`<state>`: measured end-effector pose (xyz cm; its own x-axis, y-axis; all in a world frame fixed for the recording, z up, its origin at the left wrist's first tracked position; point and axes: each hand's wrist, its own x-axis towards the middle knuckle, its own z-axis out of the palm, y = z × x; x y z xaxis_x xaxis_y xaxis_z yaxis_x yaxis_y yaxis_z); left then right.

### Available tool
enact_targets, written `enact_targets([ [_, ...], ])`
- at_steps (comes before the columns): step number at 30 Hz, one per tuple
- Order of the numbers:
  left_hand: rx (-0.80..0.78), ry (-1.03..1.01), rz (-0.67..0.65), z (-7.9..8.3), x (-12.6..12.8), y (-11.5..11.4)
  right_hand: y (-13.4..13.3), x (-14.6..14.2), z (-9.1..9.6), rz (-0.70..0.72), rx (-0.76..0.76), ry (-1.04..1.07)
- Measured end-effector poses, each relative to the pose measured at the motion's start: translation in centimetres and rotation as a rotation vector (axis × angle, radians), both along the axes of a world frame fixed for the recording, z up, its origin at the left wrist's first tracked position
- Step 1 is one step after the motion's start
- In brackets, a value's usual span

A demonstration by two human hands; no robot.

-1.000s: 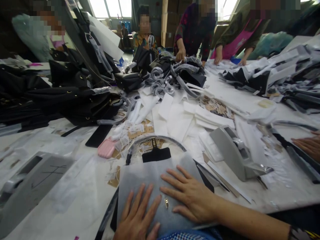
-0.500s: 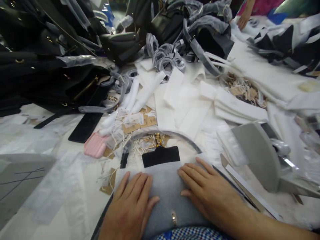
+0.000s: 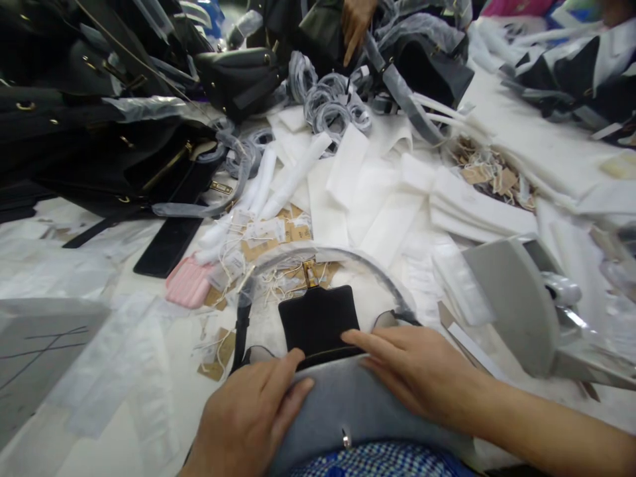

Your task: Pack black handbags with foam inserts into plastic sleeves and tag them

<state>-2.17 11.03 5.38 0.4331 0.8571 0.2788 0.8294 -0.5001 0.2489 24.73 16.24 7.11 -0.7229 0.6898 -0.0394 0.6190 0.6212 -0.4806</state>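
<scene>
A black handbag lies against my front, its front panel covered by a smooth grey sheet (image 3: pixel 332 397) with a small metal fitting low in the middle. My left hand (image 3: pixel 253 404) grips the bag's upper edge on the left, thumb on the grey side and fingers curled over. On the right, my right hand (image 3: pixel 412 364) holds the same edge, its index fingertip on the black flap (image 3: pixel 318 318). This flap points away from me and ends in a gold clasp (image 3: pixel 310 273). Beyond it arches the bag's handle (image 3: pixel 342 253), wrapped in clear plastic.
Paper tags with strings (image 3: pixel 298 232) and a pink case (image 3: pixel 189 283) lie behind the bag. White padding sheets (image 3: pixel 368 192) and coiled wrapped straps (image 3: pixel 330 109) are further back. A grey tape dispenser (image 3: pixel 511 305) stands right. Another person's hand (image 3: pixel 358 26) reaches in among black bags.
My hands went from lying flat on the grey sheet to gripping the bag's top edge. More of the black flap shows. Another person's hand now appears at the top centre.
</scene>
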Motion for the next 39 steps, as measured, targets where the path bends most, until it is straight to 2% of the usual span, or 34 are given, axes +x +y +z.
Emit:
enact_targets([
  [3, 0.027, 0.084, 0.038, -1.8, 0.3, 0.8, 0.8, -0.7, -1.6, -0.026, -0.016, -0.128],
  [6, 0.036, 0.124, 0.030, -2.5, 0.7, 0.8, 1.0, -1.1, -2.4, -0.015, 0.022, -0.197],
  [10, 0.060, 0.046, 0.027, -2.0, 1.8, -0.3, 0.6, -1.3, -2.4, -0.012, 0.089, -0.223],
  [14, 0.068, -0.017, -0.147, -1.2, 2.4, -1.7, 0.3, -1.3, -2.4, -0.009, 0.134, -0.217],
  [16, 0.026, 0.026, -0.214, -0.8, 2.3, -2.4, 0.2, -1.3, -2.4, -0.008, 0.140, -0.208],
  [19, -0.022, 0.144, -0.224, -0.5, 2.0, -3.6, 0.2, -1.4, -2.6, -0.018, 0.149, -0.202],
  [23, -0.069, 0.260, -0.211, -1.1, 2.1, -4.9, 0.0, -1.2, -2.7, -0.046, 0.150, -0.175],
  [28, -0.102, 0.189, -0.150, -2.2, 2.6, -5.3, 1.2, -1.7, -1.8, -0.094, 0.117, 0.018],
  [33, -0.099, 0.129, -0.139, -2.1, 2.9, -5.3, 5.6, -5.4, -0.5, -0.284, 0.001, 0.100],
  [35, -0.094, 0.121, -0.142, -2.0, 2.8, -5.3, 7.0, -6.9, 0.1, -0.300, -0.048, 0.102],
  [37, -0.100, 0.116, -0.145, -2.0, 2.8, -5.3, 7.1, -7.4, 0.8, -0.276, -0.073, 0.129],
  [39, -0.105, 0.106, -0.150, -2.0, 2.7, -5.3, 5.7, -6.9, 1.4, -0.237, -0.081, 0.181],
])
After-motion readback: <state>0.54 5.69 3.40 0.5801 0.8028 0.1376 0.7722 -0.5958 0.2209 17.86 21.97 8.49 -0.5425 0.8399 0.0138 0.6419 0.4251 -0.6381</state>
